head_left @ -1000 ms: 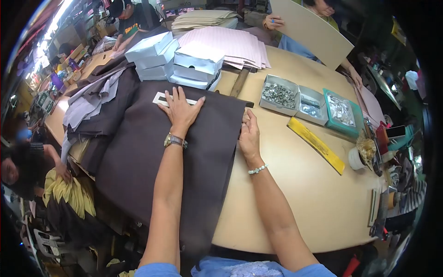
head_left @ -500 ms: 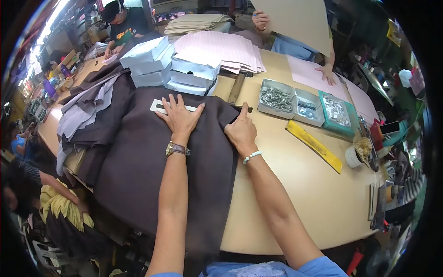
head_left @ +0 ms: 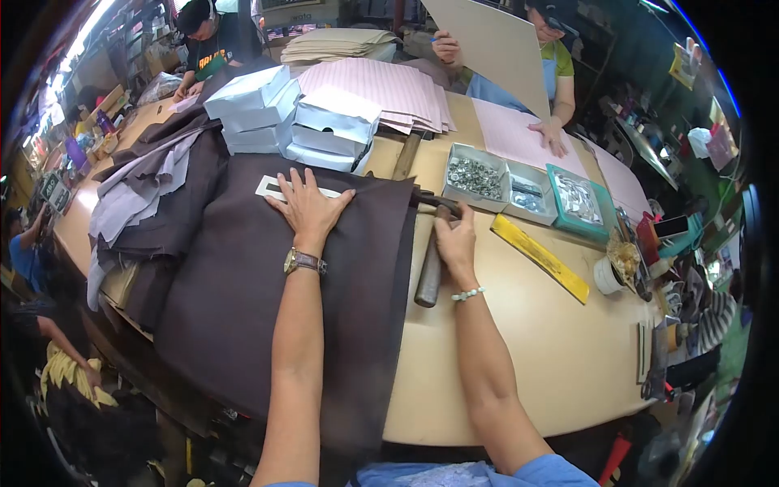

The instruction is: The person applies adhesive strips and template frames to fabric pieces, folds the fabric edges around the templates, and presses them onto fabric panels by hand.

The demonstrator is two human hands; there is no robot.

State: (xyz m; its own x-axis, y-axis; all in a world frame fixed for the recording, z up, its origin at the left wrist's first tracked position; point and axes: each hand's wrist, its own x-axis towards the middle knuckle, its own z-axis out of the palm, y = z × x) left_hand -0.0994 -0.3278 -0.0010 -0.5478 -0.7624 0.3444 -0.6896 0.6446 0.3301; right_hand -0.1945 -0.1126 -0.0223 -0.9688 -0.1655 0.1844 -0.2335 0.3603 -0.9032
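Dark brown fabric lies over the left part of the table and hangs over its front edge. My left hand is spread flat on it, fingers apart, over a white slotted template near the fabric's far edge. Beside the fabric's right corner, my right hand is closed around a dark metal tool with a thick round handle, which looks like a hammer. The tool's dark end reaches the fabric's corner. A second wooden handle lies just beyond.
White boxes and pink striped sheets are stacked behind the fabric. Right of them are trays of metal parts and a yellow strip. A person across the table holds a board; another person works at far left.
My right hand has left the fabric's corner and now grips the hammer-like tool. My left hand stays spread on the template. Across the table, the board and the person's other hand have moved.
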